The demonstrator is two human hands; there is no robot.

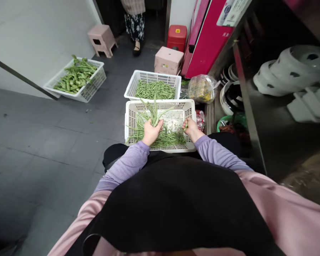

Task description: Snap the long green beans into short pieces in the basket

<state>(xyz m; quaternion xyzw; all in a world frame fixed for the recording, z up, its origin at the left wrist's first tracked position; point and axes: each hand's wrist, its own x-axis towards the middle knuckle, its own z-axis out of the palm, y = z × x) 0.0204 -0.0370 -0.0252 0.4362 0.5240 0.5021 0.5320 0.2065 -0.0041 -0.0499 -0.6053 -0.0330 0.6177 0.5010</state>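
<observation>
My left hand (152,132) is closed round a bunch of long green beans (154,112) that fan out above the fist. On the right, my right hand (191,127) pinches short green bean pieces (186,125) between thumb and fingers. Both hands are over a white plastic basket (160,103) in front of my lap. Loose long beans (168,138) lie across its near and left parts. Directly behind it stands a second white basket (152,74), holding cut bean pieces (157,89).
Another white basket (92,93) of green vegetables (76,76) sits by the left wall. A pink stool (168,58), a red bin (176,37) and a bagged yellow item (202,89) stand beyond. A person (134,25) is in the doorway. A metal shelf (272,138) flanks my right.
</observation>
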